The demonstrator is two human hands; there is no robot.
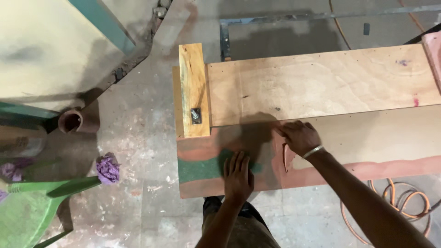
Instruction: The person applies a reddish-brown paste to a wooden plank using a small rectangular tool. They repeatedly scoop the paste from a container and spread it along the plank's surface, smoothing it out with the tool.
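Observation:
A long plywood board [321, 87] lies across a work surface, its near strip smeared with reddish-brown filler [202, 149] and a green patch [197, 169]. My left hand [238, 177] lies flat, fingers together, on the green patch near the board's front edge. My right hand [299, 137], with a metal bangle on the wrist, holds a small flat scraper [286, 157] coated in reddish paste against the board. A thick wooden block [193, 89] with a bolt [196, 115] sits across the board's left end.
A green plastic chair [32, 206] with a purple rag [108, 169] stands at the lower left. A rusty pipe end [71, 121] lies by a large panel [50, 46]. Coiled orange cable [399, 202] lies on the concrete floor at the right.

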